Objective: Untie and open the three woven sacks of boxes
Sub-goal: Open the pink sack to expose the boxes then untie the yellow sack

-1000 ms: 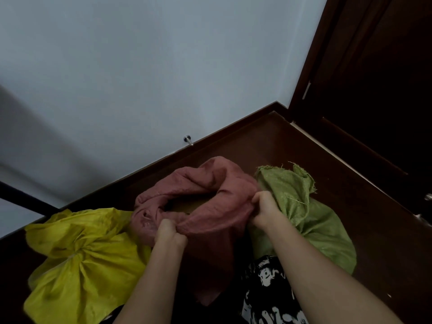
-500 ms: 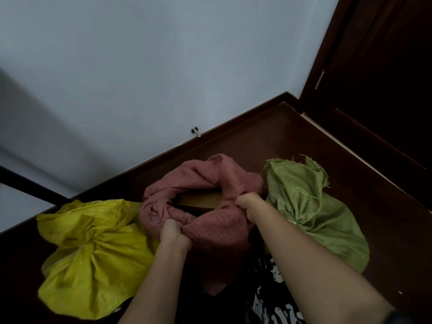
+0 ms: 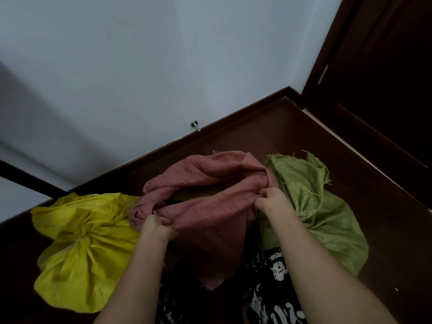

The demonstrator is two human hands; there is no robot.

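Observation:
Three woven sacks stand side by side on the dark floor. The red sack [image 3: 210, 206] in the middle has its mouth open, and a box edge [image 3: 198, 195] shows inside. My left hand [image 3: 155, 226] grips the near left rim of the red sack. My right hand [image 3: 268, 198] grips its right rim beside the green sack [image 3: 311, 202]. The green sack is gathered and tied below its frayed top. The yellow sack [image 3: 79, 249] on the left is bunched shut at a knot in its middle.
A pale wall [image 3: 163, 66] with a dark skirting board runs behind the sacks, with a metal door stop [image 3: 195, 125] on it. A dark wooden door [image 3: 385, 90] stands at the right. A dark bar [image 3: 28, 181] crosses at the left. My patterned black clothing [image 3: 273, 288] is below.
My hands have drawn the red sack's rim apart and toward me, stretching the mouth wider; my right hand shifted right, next to the green sack. The view tilted slightly.

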